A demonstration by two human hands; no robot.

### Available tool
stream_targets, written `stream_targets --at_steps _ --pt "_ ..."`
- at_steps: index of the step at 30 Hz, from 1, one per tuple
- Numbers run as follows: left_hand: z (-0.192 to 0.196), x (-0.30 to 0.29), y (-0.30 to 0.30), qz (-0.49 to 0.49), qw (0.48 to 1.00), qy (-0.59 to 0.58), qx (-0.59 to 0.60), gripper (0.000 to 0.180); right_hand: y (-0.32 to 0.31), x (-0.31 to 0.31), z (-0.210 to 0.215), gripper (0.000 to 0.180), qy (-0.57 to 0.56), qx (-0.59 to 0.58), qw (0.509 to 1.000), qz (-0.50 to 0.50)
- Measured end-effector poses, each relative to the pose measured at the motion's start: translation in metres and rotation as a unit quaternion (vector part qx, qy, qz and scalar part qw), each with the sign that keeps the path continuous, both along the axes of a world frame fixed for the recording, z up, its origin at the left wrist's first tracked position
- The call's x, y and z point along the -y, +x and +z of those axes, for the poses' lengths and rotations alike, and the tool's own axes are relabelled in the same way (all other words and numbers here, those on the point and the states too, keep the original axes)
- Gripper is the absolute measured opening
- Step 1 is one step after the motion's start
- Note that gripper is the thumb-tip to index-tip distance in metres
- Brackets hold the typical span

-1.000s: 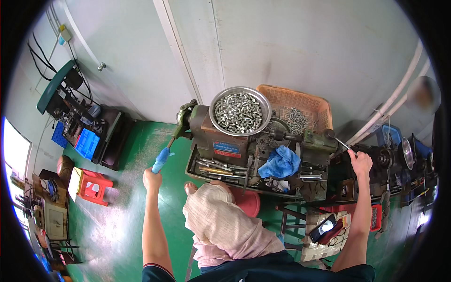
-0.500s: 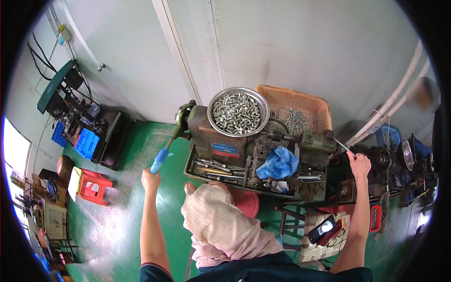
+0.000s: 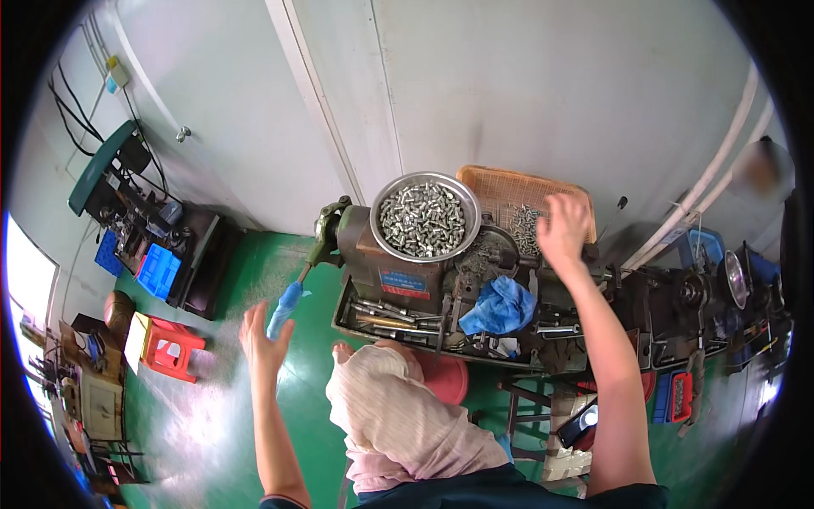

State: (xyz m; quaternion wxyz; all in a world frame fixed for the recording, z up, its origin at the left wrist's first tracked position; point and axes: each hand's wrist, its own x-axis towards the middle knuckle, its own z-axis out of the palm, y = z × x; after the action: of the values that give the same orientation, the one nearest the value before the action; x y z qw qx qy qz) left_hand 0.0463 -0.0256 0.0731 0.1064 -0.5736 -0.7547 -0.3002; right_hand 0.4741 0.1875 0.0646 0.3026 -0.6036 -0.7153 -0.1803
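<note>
My left hand (image 3: 264,338) is open, fingers spread, around the lower end of a blue-wrapped lever handle (image 3: 286,309); it does not grip it. The lever comes off the left end of a small green bench lathe (image 3: 356,229). On the right, my right hand (image 3: 565,227) hovers over the right part of an orange plastic basket (image 3: 487,176), fingers apart and nothing seen in them. Small metal parts (image 3: 524,222) lie in that basket, partly hidden by the hand. A steel bowl (image 3: 469,191) heaped with short metal fittings (image 3: 422,219) sits on the machine's headstock.
A blue rag (image 3: 500,307) and several rod-like tools (image 3: 386,318) lie in the machine's tray. A black-knobbed lever (image 3: 622,203) stands up right of the basket. Below right, a phone (image 3: 578,424) rests on a stool. A red stool (image 3: 172,348) stands left.
My right hand has let go of the right-hand lever and moved up and left to the basket. My left hand has opened off the blue-wrapped handle. The right lever now points upward.
</note>
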Motion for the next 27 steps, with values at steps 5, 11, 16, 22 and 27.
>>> stream_targets --at_steps 5,11,16,22,27 --pt "0.073 0.103 0.12 -0.48 0.763 -0.05 0.43 0.029 -0.053 -0.009 -0.027 0.025 -0.092 -0.06 0.987 0.121" --pt "0.11 0.12 0.159 -0.783 0.325 -0.068 0.526 0.04 -0.063 -0.01 -0.052 0.023 -0.071 -0.15 0.968 0.19" --pt "0.109 0.128 0.157 -0.797 0.307 -0.082 0.514 0.045 -0.053 0.002 -0.053 0.021 -0.074 -0.162 0.969 0.173" --pt "0.107 0.149 0.155 -0.801 0.326 -0.1 0.492 0.051 -0.034 0.022 -0.038 0.02 -0.087 -0.175 0.968 0.157" --pt "0.104 0.172 0.151 -0.805 0.348 -0.1 0.47 0.056 -0.021 0.07 -0.017 0.02 -0.081 -0.263 0.946 0.169"
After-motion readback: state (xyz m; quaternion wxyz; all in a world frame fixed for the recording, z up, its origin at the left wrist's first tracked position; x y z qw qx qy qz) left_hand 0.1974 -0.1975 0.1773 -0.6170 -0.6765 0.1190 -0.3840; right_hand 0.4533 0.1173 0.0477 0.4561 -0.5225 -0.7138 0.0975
